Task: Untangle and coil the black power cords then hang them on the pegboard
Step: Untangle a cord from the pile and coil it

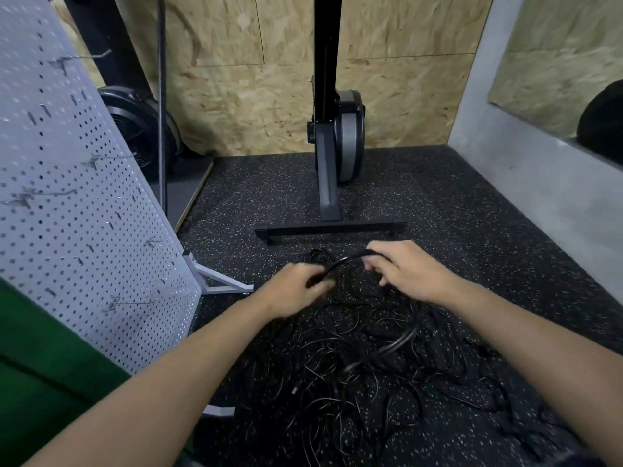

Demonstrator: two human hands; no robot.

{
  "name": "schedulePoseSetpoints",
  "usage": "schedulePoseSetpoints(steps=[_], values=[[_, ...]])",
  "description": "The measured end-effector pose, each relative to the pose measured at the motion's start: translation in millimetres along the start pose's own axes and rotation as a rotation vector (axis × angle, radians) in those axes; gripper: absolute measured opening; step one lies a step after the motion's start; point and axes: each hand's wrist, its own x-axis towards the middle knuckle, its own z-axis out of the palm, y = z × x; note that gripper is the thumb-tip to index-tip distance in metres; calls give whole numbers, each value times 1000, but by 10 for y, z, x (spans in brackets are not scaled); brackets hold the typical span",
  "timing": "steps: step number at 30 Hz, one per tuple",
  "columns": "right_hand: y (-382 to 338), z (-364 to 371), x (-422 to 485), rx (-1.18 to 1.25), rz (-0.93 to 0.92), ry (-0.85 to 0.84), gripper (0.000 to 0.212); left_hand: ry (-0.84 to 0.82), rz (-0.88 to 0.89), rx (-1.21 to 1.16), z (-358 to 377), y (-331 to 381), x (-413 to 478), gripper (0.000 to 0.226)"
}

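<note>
Above the tangled cords [354,358] on the floor [472,230], the left hand [296,291] and right hand [404,267], fingers curled, apparently grip 1 black cord [347,259] between them.

At frame left a grey perforated metal pegboard [84,214] blocks me; a black machine's flat base bar [330,228] crosses the centre; the speckled black rubber floor [472,214] at right lies open.

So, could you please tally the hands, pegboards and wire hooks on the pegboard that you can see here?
Hands: 2, the left hand and the right hand, both holding one black cord
Pegboard: 1
Wire hooks: 5
Total: 8
The tangled cords cannot be counted.
</note>
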Motion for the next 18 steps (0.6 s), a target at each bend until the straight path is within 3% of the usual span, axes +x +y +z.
schedulePoseSetpoints(steps=[3, 5, 7, 9, 10, 11, 13, 14, 16, 18], values=[[53, -136, -6, 62, 13, 78, 28, -195, -239, 48, 192, -417, -108, 34], [125, -225, -33, 30, 63, 46, 23, -154, -330, 6, 184, -528, -134, 40], [142, -260, -86, -36, 124, -57, 5, -8, -344, -28, 59, -416, -101, 41], [84, -186, -99, -174, 101, -116, 59, 80, -218, 29, -46, -177, -20, 37], [37, -103, -81, -205, 94, -132, 74, 94, -121, 56, -57, -43, 15, 32], [-3, -14, -65, -178, 57, -160, 70, 104, -20, 81, -59, 92, 34, 26], [-75, 84, -37, -60, 26, -185, 17, 148, 149, 125, -56, 267, 67, 19], [-75, 78, -25, -27, 30, -166, 8, 175, 176, 119, -69, 293, 83, 19], [-24, -51, -11, -51, 47, -80, 25, 149, 110, 43, -127, 219, 80, 26], [26, -226, -32, -67, 53, 25, 28, 37, -36, 10, -127, -3, 20, 31]])
